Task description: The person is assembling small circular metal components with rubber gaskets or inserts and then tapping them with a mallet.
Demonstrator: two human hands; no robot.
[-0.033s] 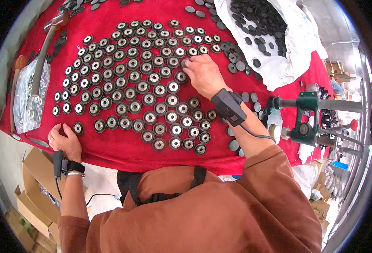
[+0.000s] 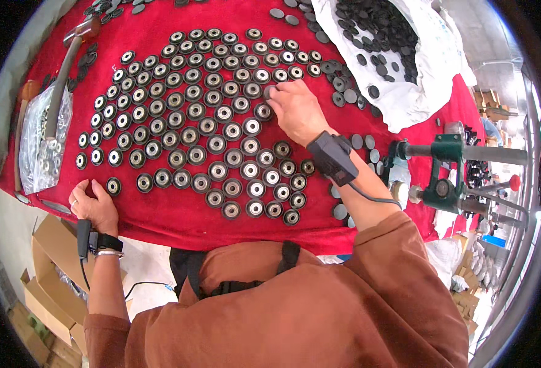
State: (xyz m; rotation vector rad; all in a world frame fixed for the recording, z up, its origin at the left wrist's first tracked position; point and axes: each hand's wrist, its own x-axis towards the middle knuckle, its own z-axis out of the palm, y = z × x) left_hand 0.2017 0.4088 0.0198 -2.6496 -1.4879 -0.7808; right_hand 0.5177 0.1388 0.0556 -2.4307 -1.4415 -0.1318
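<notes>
Several rows of round black discs with silver centres (image 2: 215, 129) lie on a red cloth (image 2: 178, 221) that covers the table. My right hand (image 2: 295, 110) reaches over the upper right of the rows, its fingertips closed on one disc (image 2: 269, 92) there. A black strapped device (image 2: 332, 156) sits on that wrist. My left hand (image 2: 92, 205) rests on the cloth at the near left edge, fingers spread and holding nothing, just beside the end disc (image 2: 113, 185) of the nearest row. It wears a black wrist device too.
A white bag (image 2: 430, 80) full of plain black discs lies at the far right. A green bench press (image 2: 442, 165) stands at the right edge, loose grey discs (image 2: 362, 147) beside it. At the left are a clear bag of metal parts (image 2: 40, 141) and a long-handled tool (image 2: 62, 80). Cardboard boxes (image 2: 49, 270) sit below.
</notes>
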